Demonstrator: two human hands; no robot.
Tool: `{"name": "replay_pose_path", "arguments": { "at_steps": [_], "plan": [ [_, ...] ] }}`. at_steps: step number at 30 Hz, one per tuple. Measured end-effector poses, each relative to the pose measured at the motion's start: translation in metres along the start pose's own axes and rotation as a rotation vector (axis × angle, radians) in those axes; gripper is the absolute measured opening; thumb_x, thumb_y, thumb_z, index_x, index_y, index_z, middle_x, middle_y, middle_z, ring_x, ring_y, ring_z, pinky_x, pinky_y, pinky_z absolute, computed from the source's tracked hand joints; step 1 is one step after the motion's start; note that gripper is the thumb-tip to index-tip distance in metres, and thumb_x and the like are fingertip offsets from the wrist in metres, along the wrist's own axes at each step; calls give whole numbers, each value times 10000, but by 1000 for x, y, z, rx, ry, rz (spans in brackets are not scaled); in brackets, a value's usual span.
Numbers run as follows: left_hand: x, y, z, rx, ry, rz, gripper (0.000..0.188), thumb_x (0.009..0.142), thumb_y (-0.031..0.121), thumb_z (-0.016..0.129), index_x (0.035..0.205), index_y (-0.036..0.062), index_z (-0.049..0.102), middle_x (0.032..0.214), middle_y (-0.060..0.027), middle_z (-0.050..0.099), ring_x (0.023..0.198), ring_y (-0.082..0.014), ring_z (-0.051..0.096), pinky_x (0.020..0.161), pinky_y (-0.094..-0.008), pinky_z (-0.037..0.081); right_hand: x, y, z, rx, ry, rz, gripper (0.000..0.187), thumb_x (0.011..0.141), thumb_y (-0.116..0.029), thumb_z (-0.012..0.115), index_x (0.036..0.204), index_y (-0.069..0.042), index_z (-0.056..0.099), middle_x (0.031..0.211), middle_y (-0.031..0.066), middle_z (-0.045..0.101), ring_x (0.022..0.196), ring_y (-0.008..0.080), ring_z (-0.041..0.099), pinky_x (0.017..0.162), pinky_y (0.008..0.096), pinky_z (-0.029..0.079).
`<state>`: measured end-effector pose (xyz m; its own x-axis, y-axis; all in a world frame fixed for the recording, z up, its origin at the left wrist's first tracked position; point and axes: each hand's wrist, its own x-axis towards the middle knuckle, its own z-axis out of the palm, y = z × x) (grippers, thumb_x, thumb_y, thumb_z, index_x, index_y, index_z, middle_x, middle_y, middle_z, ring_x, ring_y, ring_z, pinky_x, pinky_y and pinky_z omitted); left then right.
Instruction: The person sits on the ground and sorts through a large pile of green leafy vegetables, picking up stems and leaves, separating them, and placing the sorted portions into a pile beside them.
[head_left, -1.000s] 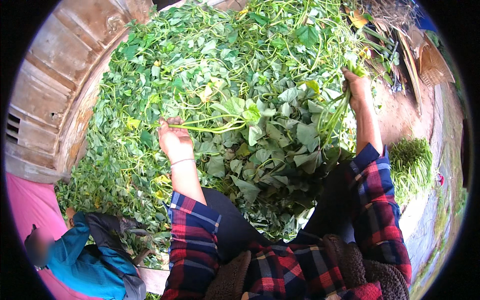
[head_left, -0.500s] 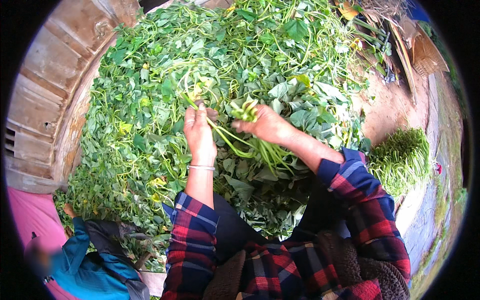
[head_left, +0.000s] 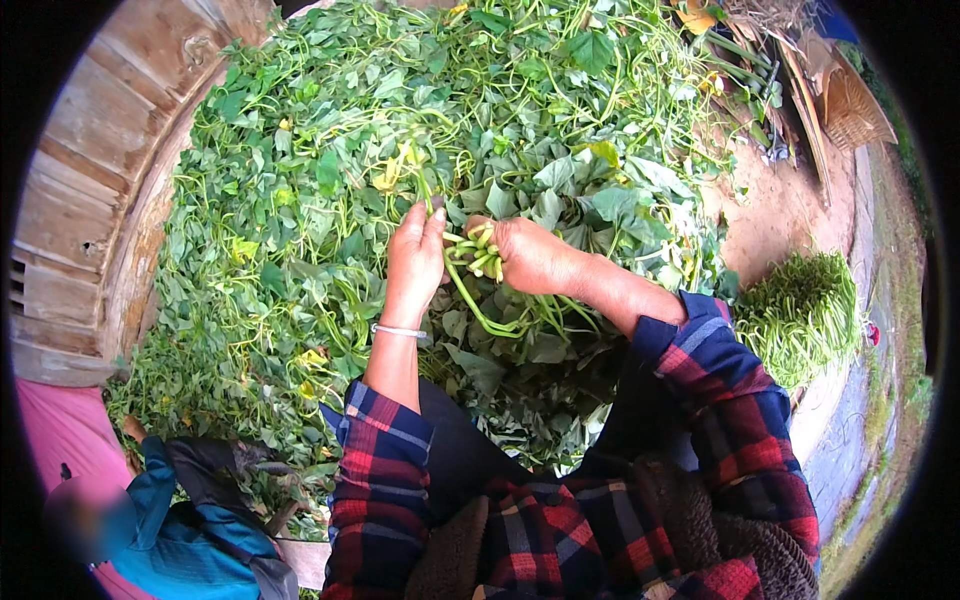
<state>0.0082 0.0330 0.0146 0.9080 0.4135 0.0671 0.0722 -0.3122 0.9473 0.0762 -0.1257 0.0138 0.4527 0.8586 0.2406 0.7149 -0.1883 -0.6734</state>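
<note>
My left hand [head_left: 417, 250] is closed on a long green vine stem [head_left: 468, 298], which bends down below it. Close beside it, my right hand [head_left: 535, 257] grips a bunch of green stalks [head_left: 480, 254]. Their thick ends poke out toward my left hand, and the thinner parts hang below my right wrist. The two hands nearly meet; whether the fingers touch I cannot tell. Beneath and around them spreads a large heap of leafy green vines [head_left: 300, 170], with some yellowed leaves in it.
Bundled cut green stems [head_left: 797, 318] stand in a pile at the right, on bare earth. A wooden plank wall [head_left: 110, 170] curves along the left. At lower left a person in teal [head_left: 190, 545] reaches into the heap. A woven basket [head_left: 853, 108] lies at far right.
My left hand has shifted right, toward my right hand. My right hand has turned, bringing the stalk ends lower, and the two hands are now closer together.
</note>
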Motion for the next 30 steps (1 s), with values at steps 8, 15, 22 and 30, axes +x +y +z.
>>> {"name": "replay_pose_path", "arguments": {
  "at_steps": [8,15,22,30],
  "plan": [
    [-1,-3,6,27,-211,-96,197,921,153,461,1008,-1,548,597,-31,514,459,-105,493,425,-258,411,-1,0,-12,-287,68,-128,337,664,-21,588,954,-107,440,699,118,564,697,350,591,567,437,467],
    [-10,13,1,-134,-154,-92,221,942,191,443,1078,43,534,541,5,494,441,-72,467,397,-219,359,3,35,-46,-199,204,287,254,811,-223,604,1010,-93,515,883,147,634,819,330,620,727,394,507],
    [-11,34,-53,-402,356,163,257,952,192,415,1143,52,513,702,-13,589,608,-75,529,499,-191,361,-21,56,-90,-76,524,371,280,773,-205,680,960,-35,560,848,159,632,807,311,614,718,355,480],
    [-65,59,-125,-388,650,340,286,934,164,440,1175,16,479,682,-22,559,593,-91,508,514,-228,407,-32,34,-93,-20,431,255,228,779,-187,663,927,-45,566,798,144,630,766,309,617,680,355,488]
  ]
}}
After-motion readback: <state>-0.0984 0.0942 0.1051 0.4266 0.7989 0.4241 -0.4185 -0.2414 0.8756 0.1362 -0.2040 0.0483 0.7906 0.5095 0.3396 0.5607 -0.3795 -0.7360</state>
